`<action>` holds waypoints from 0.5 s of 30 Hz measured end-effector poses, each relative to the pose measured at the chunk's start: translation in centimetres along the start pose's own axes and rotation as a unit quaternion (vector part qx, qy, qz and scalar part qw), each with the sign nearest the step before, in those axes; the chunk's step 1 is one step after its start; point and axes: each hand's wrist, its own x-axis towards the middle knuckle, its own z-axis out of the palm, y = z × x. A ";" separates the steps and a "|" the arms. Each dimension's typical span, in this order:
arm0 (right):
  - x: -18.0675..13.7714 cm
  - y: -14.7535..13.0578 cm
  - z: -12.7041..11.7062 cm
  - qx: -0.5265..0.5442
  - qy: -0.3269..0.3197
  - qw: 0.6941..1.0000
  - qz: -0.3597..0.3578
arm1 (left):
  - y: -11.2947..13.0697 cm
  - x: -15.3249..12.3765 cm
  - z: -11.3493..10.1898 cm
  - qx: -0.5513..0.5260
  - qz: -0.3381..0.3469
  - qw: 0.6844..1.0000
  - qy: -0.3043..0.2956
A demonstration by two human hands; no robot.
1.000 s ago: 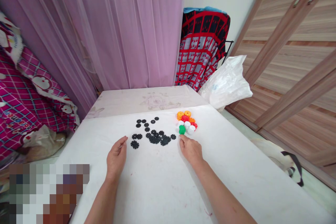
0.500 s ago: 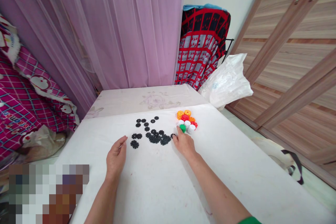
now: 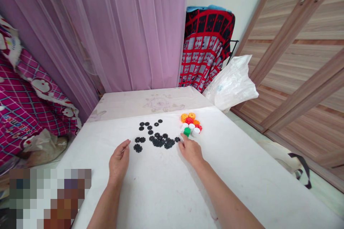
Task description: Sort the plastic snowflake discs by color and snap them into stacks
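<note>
Your right hand [image 3: 192, 151] has eased back, loosely open, leaving 1 black disc [image 3: 177, 139] unlifted; whether your left hand [image 3: 118, 160] grips anything, I cannot tell

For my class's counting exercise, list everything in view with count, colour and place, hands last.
discs: many, overlapping, black, mid-table
green piece: one, green, front of the bright cluster
white pieces: about three, white, behind it
red and orange pieces: several, exact count unclear, cluster's back and right
table: one, white-covered, centre
floral cover: one, pale, table's far end
curtain: purple, behind table
patterned cloth: one, red, black and grey, beyond table
plastic bag: one, white, right of table
cupboard: one, brown, far right
plaid blanket: one, pink, far left
left hand: one, bare, left of discs
right hand: one, bare, near green piece
</note>
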 end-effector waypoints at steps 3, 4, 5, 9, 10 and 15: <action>-1.0 0.9 -0.1 -0.017 0.003 1.000 -0.009 | 0.0 0.0 0.0 0.001 0.003 1.000 0.000; -1.2 1.3 -0.1 -0.024 0.003 1.000 -0.009 | 0.0 0.0 0.0 0.001 0.004 1.000 0.000; -1.3 1.6 -0.2 -0.033 0.005 0.999 -0.007 | -0.1 0.0 0.0 0.000 0.004 1.000 -0.001; -1.2 2.5 -0.2 -0.061 0.018 0.998 -0.011 | 0.0 0.0 0.0 -0.002 0.000 1.000 0.001; -1.1 2.5 -0.2 -0.064 0.021 0.998 -0.013 | 0.0 0.0 0.0 -0.001 0.000 1.000 0.002; -0.3 2.4 -0.2 -0.069 0.028 0.997 -0.004 | 0.3 -0.1 -0.1 -0.001 0.000 1.000 0.002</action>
